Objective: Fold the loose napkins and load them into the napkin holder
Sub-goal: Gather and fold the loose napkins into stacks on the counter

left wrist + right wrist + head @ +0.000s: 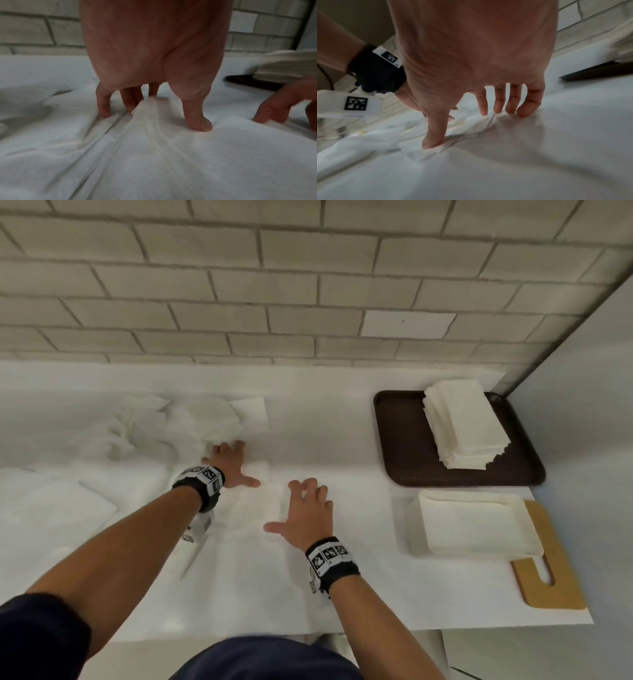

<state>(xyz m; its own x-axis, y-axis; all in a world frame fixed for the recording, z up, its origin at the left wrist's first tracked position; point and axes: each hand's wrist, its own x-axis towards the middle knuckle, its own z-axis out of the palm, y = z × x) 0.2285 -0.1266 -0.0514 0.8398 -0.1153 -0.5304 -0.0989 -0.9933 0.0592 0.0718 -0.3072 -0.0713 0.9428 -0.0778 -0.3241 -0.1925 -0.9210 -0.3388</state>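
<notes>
Both hands on 1 napkin (253, 508), well left of the tray (404, 446). Right hand (306, 517) spread, fingertips pressing; left hand (230, 462) spread, bunching a ridge. Step: flattening before the fold. Next: smooth out, crease. Beyond: loose pile (191, 419); folded stack (462, 422) on tray.

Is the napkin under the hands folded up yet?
Not yet. The napkin lies spread and wrinkled under the left hand and right hand.
</notes>
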